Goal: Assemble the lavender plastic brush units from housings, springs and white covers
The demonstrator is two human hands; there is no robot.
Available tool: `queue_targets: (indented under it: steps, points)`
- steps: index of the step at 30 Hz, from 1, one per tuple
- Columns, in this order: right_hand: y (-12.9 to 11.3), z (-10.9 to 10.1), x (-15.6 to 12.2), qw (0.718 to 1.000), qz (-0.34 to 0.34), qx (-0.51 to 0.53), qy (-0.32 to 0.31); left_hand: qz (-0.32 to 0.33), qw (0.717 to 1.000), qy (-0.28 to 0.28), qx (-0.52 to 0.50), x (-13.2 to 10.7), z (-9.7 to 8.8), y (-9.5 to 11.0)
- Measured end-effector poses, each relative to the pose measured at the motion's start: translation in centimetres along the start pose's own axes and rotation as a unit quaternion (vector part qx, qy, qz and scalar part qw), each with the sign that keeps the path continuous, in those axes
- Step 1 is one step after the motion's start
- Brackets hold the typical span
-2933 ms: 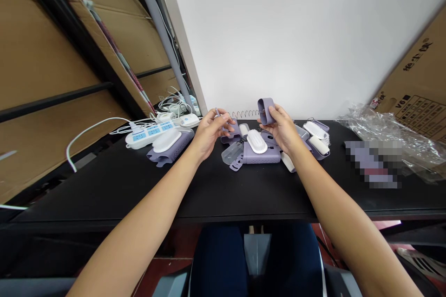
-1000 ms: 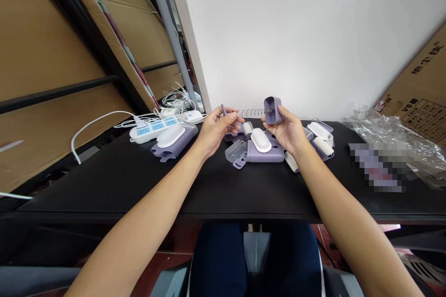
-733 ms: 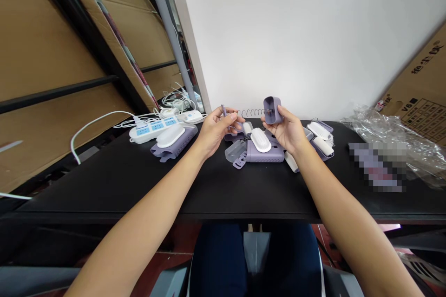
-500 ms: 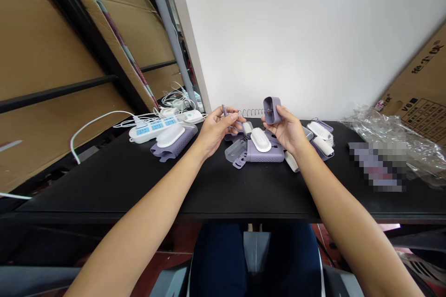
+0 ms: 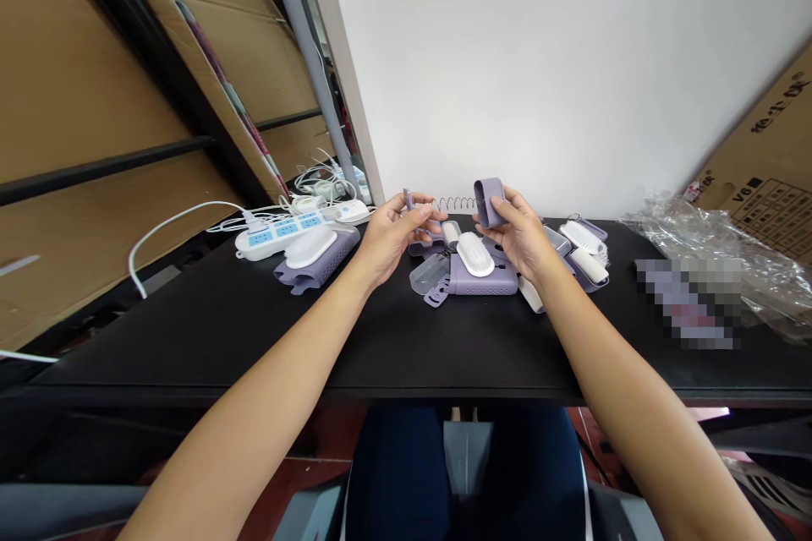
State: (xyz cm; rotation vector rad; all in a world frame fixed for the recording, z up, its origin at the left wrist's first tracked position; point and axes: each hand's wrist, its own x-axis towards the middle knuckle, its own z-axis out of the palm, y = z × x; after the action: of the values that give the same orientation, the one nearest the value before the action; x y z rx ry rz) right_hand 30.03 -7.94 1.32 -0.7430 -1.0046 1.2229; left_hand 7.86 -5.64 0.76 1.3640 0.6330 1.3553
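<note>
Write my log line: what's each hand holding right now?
left hand: purple rod | right hand: purple case | between hands: spring

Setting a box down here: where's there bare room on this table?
Bare black tabletop runs along the front edge, and between the lilac brush and the clear cover. The central lilac brushes under the left hand and right hand are crowded.

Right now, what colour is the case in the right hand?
The case is pale purple; head view.
</note>
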Motion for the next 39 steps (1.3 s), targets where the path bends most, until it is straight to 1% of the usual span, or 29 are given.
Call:
queue_targets:
  steps: [8,12,14,18,23,29,32,34,36,37,39]
  points:
    - [0.5,0.2,0.0,1.000,-0.005,-0.017,0.002,-0.008,1.000,-0.006,0.016,0.2,-0.3,-0.3]
    - [0.7,0.3,0.0,1.000,0.001,-0.028,-0.003,-0.007,1.000,0.012,0.021,0.3,-0.4,-0.3]
    - [0.7,0.3,-0.1,1.000,-0.009,-0.023,0.002,-0.008,0.999,0.017,0.027,0.3,-0.4,-0.4]
    - [0.8,0.4,-0.1,0.999,-0.033,-0.028,0.007,-0.024,0.999,0.007,0.032,0.2,-0.2,-0.7]
    - [1.3,0.7,-0.1,0.999,-0.033,-0.034,-0.007,-0.019,1.000,0.016,0.017,0.4,-0.4,-1.0]
    - [1.0,1.0,-0.5,0.998,-0.039,-0.043,-0.011,-0.036,0.999,0.016,0.006,0.2,-0.2,-0.8]
    - [0.7,0.9,-0.4,0.997,-0.038,-0.066,-0.001,-0.045,0.999,0.021,0.000,0.3,-0.3,-0.7]
    - [0.4,0.6,-0.3,0.994,-0.035,-0.100,0.009,-0.051,0.998,0.020,0.040,0.7,-0.7,-0.7]
    - [0.2,0.3,-0.2,0.991,-0.032,-0.128,0.028,-0.039,0.991,0.032,0.122,1.2,-1.4,-0.7]
    - [0.1,0.2,-0.1,0.990,-0.033,-0.133,0.043,-0.026,0.984,0.049,0.168,1.5,-2.0,-0.7]
    - [0.0,-0.1,0.0,0.988,-0.041,-0.129,0.074,0.007,0.963,0.104,0.250,1.9,-3.5,-0.4]
